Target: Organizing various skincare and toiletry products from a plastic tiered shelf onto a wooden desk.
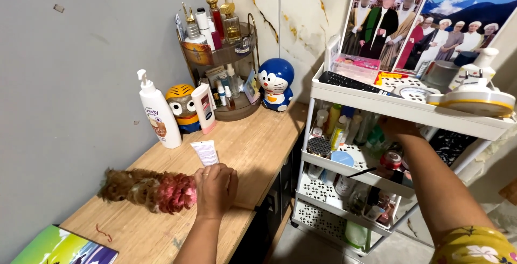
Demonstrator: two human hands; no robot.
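My left hand [215, 189] rests on the wooden table [253, 145], its fingers curled over the lower end of a white tube [204, 152] that lies flat. A ring shows on one finger. Just left of the hand lies a furry brown and pink duster [148, 189]. My right hand [397, 128] reaches into the middle shelf of a white trolley cart [409, 112], among several bottles; its fingers are hidden behind the upper tray, so its grip is unclear.
A white pump bottle [159, 111], a yellow figure [182, 108], a pink-capped tube [204, 108], a round rack of perfume bottles [221, 54] and a blue cat figure [276, 84] stand at the table's back. A colourful book [62, 248] lies near left. Pictures lean behind the cart.
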